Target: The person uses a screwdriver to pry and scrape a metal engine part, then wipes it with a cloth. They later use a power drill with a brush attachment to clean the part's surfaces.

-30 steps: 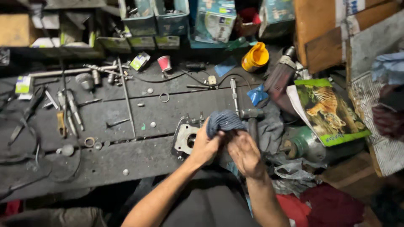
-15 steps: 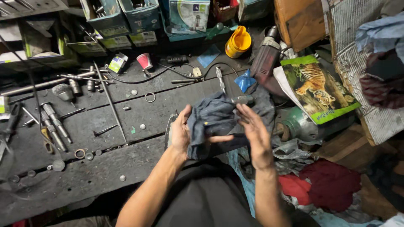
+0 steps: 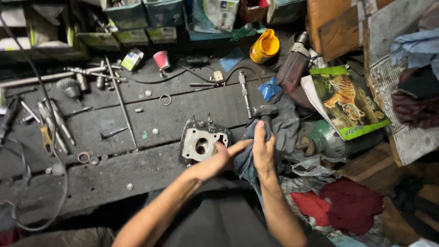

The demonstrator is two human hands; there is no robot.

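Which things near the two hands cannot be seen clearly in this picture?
- Head view: the right hand covers part of the grey-blue rag.
- The left hand hides the near right corner of the metal engine part.
- The small parts on the dark bench are too small to name.
- The boxes are cut off by the top edge.
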